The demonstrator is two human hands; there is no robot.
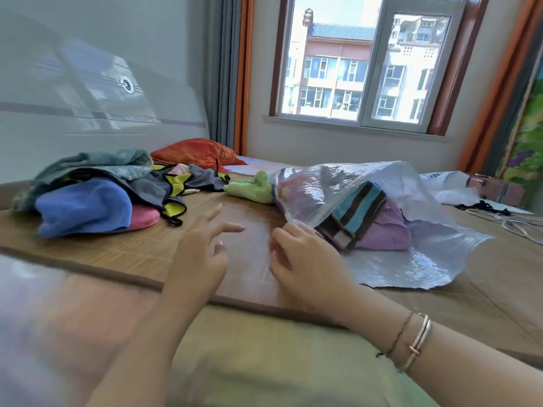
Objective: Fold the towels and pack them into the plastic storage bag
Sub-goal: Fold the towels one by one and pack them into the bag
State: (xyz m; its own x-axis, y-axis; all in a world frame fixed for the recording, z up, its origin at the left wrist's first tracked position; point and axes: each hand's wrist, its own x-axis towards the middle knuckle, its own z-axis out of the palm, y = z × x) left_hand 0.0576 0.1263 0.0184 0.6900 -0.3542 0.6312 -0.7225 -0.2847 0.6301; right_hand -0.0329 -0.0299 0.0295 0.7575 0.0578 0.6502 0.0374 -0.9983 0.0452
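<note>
Both hands hover low over the bamboo mat [123, 254] on the bed. The left hand [202, 254] is spread, fingers loose, holding nothing. The right hand [305, 257] has its fingers loosely curled at the mouth of the plastic bag [426, 259], holding nothing. At two o'clock from the hands, folded towels sit inside the bag: a striped towel [355, 212] against a purple towel [388, 230]. At ten o'clock, the unfolded pile: blue towel [85, 207], pink towel [144, 217]. At twelve, a green towel [252, 189]. Farther back, a red pillow [197, 152].

Towel pile [88, 195] left; folded towels [367, 221] in bag [417, 259] right.
</note>
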